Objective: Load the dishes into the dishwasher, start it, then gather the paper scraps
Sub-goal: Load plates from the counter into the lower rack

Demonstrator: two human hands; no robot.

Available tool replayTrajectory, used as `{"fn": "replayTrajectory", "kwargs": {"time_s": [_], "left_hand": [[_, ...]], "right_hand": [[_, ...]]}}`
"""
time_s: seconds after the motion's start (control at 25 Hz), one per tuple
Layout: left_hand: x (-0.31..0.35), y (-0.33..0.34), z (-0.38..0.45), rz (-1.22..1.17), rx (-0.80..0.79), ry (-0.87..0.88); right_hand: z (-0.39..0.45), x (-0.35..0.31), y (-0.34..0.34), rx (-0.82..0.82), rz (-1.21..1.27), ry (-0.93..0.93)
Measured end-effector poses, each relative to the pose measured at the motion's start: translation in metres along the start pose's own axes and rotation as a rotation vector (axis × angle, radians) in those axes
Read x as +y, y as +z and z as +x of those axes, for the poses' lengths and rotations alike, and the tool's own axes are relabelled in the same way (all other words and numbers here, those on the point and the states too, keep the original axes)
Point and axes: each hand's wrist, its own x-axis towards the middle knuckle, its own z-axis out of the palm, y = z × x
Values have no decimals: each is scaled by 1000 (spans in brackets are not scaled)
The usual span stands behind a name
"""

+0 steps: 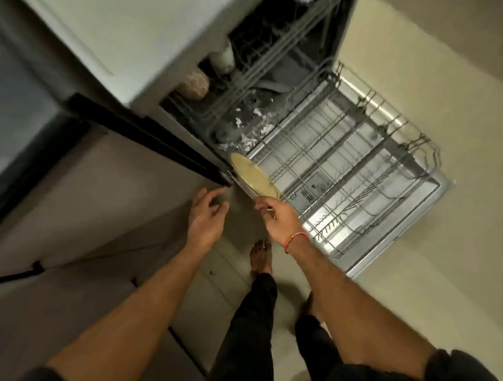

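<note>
Kitchen, pale cream floor (422,82), light grey countertop (107,25) above the open dishwasher.

Round flat yellow plate (252,176): 1 pc, held on edge at the near-left corner of the pulled-out grey wire lower rack (346,165), just beside the black trim strip (148,139) under the counter. Right hand (278,217) pinches the plate's near rim, fingers curled round it; red thread band on that wrist. Left hand (206,217) hovers just left of the plate, fingers spread and relaxed, holding nothing, apart from the plate.

Lower rack: 1, sits over the lowered stainless dishwasher door (416,226); no dishes visible in it, tines upright. Upper wire rack (279,53): 1, partly inside the tub. At its left end, 1 white rounded vessel (224,59) and 1 tan patterned bowl-like item (193,84); type cannot be confirmed, image blurred. Another white item at the top edge, mostly cut off.

White paper scraps (256,124): scattered on the tub floor behind the lower rack, approx. 8 pcs; exact count not readable.

Obstructions: black trim strip and cabinet edge close on the plate's left side.

Person: 2 bare feet on the floor, dark trousers, standing at the door's near-left corner.
</note>
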Motion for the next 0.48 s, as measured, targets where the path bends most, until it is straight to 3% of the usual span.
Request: {"fn": "replayTrajectory", "kwargs": {"time_s": [0.24, 0.48], "left_hand": [[42, -113, -165, -287, 191, 32], [36, -234, -274, -528, 514, 105]], "right_hand": [[-117, -152, 7, -225, 3, -192], [-214, -277, 76, -488, -199, -505]]}}
